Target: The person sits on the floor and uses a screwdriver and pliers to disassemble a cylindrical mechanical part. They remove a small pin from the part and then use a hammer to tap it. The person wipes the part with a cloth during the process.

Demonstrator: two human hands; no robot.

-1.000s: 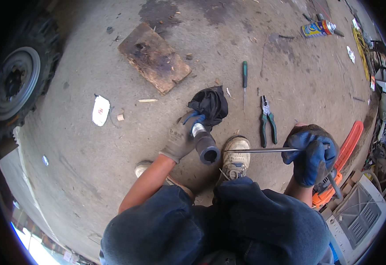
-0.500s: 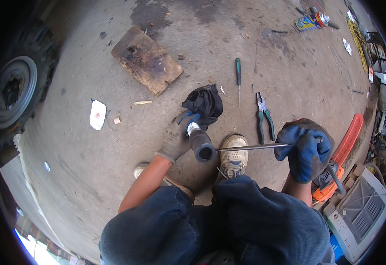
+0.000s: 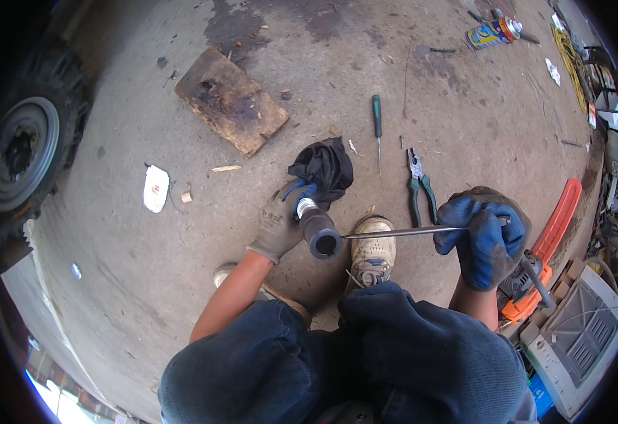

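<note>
"What are you holding?"

"My left hand (image 3: pixel 280 220) is wrapped around a black tube (image 3: pixel 317 230), left of my shoe (image 3: pixel 373 253). My right hand (image 3: pixel 487 239), right of the shoe, squeezes a metal rod (image 3: pixel 409 232)."

"Which step is this?"

"Lining up rod and tube, I think. Next needs steady aim."

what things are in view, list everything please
tube: one, black and silver, in left hand
rod: one, grey, in right hand
cloth: one, black, beyond tube
screwdriver: one, green, floor ahead
pliers: one, green handles, right of screwdriver
board: one, brown, ahead left
packet: one, white, left
wheel: one, black and grey, far left
spray can: one, blue and yellow, upper right
chainsaw: one, orange and red, right
shoes: two, whitish, centre
left hand: one, grey glove, centre
right hand: one, blue glove, right
</note>
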